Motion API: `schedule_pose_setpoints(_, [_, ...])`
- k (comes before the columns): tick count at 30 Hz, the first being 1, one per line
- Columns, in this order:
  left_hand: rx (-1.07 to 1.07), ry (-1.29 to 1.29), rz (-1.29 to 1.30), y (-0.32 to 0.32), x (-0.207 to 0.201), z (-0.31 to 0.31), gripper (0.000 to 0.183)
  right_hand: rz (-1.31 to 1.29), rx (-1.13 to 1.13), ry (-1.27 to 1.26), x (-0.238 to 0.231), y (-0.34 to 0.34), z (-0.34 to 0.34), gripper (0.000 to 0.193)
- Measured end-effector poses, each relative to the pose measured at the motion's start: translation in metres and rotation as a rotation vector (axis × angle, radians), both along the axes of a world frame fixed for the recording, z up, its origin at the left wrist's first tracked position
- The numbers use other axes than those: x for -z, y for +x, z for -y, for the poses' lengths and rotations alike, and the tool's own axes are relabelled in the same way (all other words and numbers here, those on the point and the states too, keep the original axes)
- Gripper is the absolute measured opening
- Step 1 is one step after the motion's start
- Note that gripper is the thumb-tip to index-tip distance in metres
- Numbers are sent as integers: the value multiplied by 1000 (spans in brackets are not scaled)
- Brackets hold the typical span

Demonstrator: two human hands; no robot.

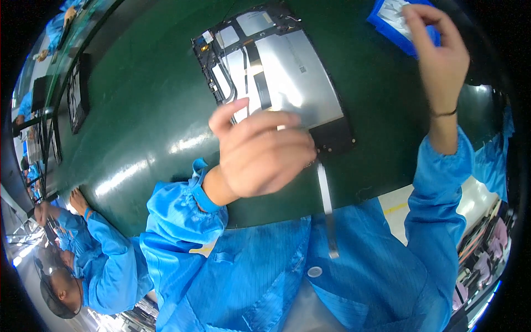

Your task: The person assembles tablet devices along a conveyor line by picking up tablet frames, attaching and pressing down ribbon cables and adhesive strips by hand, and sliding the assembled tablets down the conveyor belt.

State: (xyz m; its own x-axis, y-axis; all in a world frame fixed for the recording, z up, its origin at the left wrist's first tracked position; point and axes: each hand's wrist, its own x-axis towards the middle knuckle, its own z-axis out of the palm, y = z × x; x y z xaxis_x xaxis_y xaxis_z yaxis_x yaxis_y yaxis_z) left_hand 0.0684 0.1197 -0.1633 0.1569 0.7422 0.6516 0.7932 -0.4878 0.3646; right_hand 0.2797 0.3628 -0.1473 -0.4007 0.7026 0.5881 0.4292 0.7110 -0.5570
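Observation:
My left hand (264,152), partly smeared by motion, curls over the near end of an opened flat electronic panel (301,83), which has a black frame, silver plates and dark ribbon cables. A slim silvery strip (325,191), perhaps the back end of tweezers, sticks out from under this hand toward my body; its other end is hidden in the curled fingers. At the far right, my right hand (447,58) reaches into a small blue tray (378,17) of white pieces (394,12). Its fingertips pinch at these pieces; what lies between them is too small to tell.
The panel rests on a dark green tabletop (144,116). Another black-framed part (78,94) lies at the left, before a glass-like barrier. A co-worker in a blue sleeve (113,260) sits at my left with a hand (79,202) on the table edge.

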Motion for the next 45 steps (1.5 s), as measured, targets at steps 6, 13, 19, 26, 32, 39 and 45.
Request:
schedule_pose_setpoints(6, [-243,-140,213,-1,0,-29,14,455,80,578,-9,9,-25,17])
schedule_pose_setpoints(13, [-335,-291,226,-7,8,-29,6,311,-748,153,6,-19,109,18])
schedule_pose_setpoints(19, [-345,-339,163,-4,4,-32,7,361,-724,88,8,-15,115,17])
schedule_pose_setpoints(26, [-334,-370,145,-5,6,-31,8,372,-718,53,9,-15,117,19])
schedule_pose_setpoints(32, [-325,-388,112,-4,8,-35,13,414,-736,-54,4,-12,111,23])
schedule_pose_setpoints(39, [-341,-542,260,5,-20,-44,13,405,-733,-45,6,-9,107,24])
schedule_pose_setpoints(45, [-339,-569,234,3,-25,-45,13,403,-736,-56,3,-9,107,25])
